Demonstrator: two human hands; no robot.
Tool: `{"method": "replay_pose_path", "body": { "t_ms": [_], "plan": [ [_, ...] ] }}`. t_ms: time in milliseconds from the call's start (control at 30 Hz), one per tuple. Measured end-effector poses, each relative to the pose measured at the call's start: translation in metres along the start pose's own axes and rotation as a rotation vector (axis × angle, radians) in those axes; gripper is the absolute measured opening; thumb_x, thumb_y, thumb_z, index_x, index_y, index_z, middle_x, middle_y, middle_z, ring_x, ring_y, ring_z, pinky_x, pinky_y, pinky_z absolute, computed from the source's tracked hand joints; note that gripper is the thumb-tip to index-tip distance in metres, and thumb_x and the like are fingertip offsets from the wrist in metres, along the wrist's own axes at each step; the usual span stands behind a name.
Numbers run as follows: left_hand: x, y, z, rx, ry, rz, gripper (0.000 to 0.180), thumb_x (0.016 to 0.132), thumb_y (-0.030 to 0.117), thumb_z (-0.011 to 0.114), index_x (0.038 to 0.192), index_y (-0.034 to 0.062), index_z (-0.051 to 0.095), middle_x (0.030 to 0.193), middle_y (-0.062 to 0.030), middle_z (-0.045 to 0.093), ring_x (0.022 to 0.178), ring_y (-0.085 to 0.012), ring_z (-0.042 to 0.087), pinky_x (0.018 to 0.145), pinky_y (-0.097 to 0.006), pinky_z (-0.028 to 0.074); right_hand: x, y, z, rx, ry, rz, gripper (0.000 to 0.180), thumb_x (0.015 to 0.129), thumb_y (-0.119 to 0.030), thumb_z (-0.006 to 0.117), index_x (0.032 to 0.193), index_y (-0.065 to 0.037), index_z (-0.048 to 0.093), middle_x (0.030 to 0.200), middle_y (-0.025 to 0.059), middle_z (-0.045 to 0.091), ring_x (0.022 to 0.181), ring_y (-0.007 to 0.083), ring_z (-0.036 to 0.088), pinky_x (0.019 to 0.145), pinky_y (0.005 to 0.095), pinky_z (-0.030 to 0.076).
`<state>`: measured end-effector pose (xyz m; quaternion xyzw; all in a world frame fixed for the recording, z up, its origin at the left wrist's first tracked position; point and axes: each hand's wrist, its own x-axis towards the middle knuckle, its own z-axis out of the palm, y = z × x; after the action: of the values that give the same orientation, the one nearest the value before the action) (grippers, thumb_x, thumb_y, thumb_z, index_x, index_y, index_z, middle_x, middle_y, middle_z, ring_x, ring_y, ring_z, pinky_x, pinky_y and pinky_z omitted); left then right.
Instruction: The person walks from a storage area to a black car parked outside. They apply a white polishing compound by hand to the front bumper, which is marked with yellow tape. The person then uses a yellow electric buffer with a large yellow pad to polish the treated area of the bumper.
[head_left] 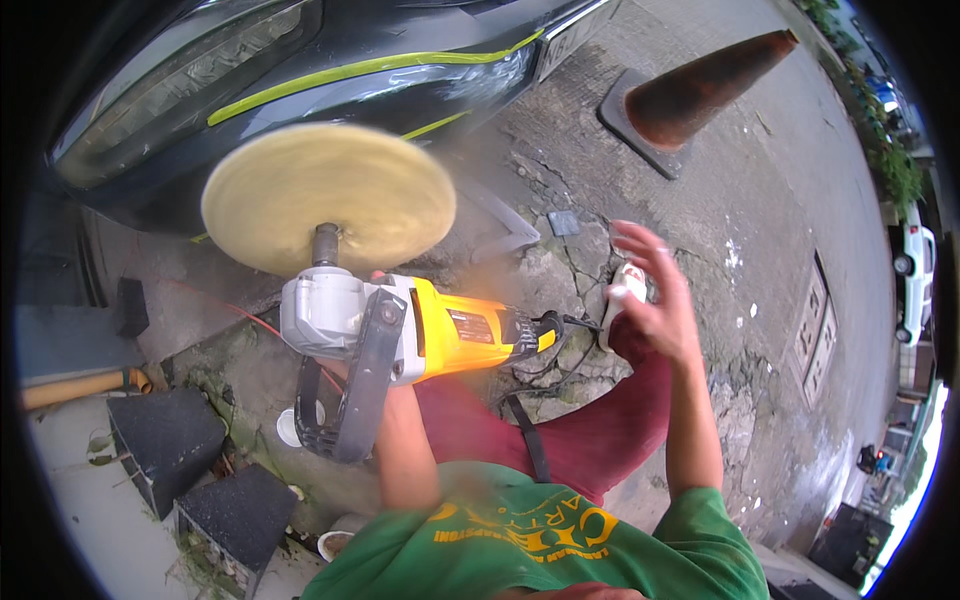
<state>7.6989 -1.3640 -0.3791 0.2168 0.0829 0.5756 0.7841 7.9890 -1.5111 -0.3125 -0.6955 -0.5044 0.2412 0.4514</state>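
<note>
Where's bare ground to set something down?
Free: pavement between cone, drain cover and right hand, bar white specks.
Crowded: upper left, polisher overlapping car in view; lower left, black blocks and pipe.

The grey concrete ground (pixel 765 205) is badly cracked and broken near the middle, smoother toward the right. A rust-brown cone (pixel 690 92) stands on it on a dark square base. A small grey slab (pixel 563 223) lies flat near the cracks. A foot in a white sandal (pixel 607 322) rests on it, and a far-off white car (pixel 914 285) stands at right.
</note>
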Motion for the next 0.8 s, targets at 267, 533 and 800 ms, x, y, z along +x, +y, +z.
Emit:
{"method": "replay_pose_path", "body": {
  "t_ms": [267, 533, 800],
  "plan": [
    [0.061, -0.062, 0.064, 0.316, 0.216, 0.258, 0.054, 0.098, 0.046, 0.037, 0.138, 0.0097, 0.038, 0.135, -0.0121, 0.05, 0.123, -0.0247, 0.049, 0.106, -0.039, 0.038, 0.093, 0.081, 0.049, 0.344, -0.576, -0.261, 0.113, 0.055, -0.016, 0.089, 0.147, -0.009, 0.024, 0.142, 0.0194, 0.042, 0.127, 0.035, 0.046, 0.104, 0.0422, 0.04],
    [0.118, -0.144, 0.139, 0.566, 0.593, 0.753, 0.063, 0.096, 0.052, 0.038, 0.142, 0.0088, 0.035, 0.139, -0.0122, 0.045, 0.127, -0.0256, 0.045, 0.109, -0.039, 0.035, 0.178, 0.159, 0.014, 0.585, -0.763, -0.356, 0.105, 0.057, -0.023, 0.091, 0.143, -0.006, 0.032, 0.136, 0.0189, 0.049, 0.124, 0.0321, 0.051, 0.104, 0.0403, 0.041],
    [0.072, -0.25, 0.167, 0.592, 0.677, 0.882, 0.055, 0.098, 0.042, 0.044, 0.141, 0.0082, 0.04, 0.133, -0.0112, 0.051, 0.117, -0.0247, 0.053, 0.102, -0.039, 0.042, 0.233, 0.213, -0.016, 0.636, -0.77, -0.578, 0.093, 0.059, -0.014, 0.085, 0.139, -0.008, 0.038, 0.125, 0.0181, 0.058, 0.111, 0.0347, 0.059, 0.093, 0.0391, 0.049]
  ]
}}
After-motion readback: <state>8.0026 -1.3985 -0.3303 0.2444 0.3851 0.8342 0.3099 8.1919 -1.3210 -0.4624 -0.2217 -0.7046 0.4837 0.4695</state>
